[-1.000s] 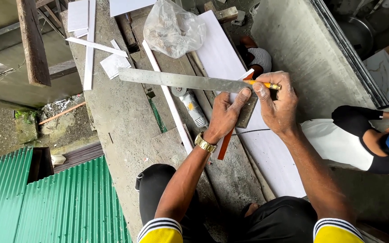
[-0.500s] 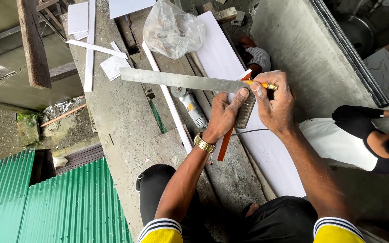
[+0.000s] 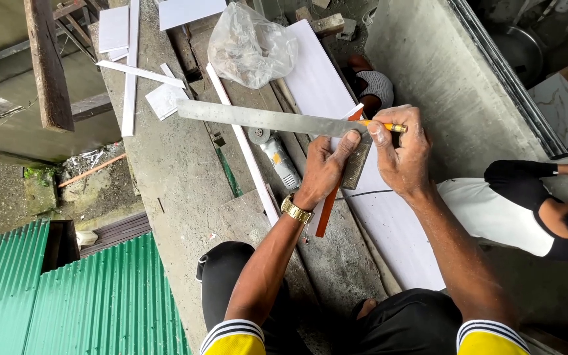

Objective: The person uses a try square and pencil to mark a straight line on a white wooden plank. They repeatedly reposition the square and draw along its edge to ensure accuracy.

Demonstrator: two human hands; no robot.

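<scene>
An open building site: rough concrete ledge, cut white tiles, angle grinder, green corrugated roofing below.

dull scratched metal ruler, glossy white tile, rough concrete ledge
</scene>
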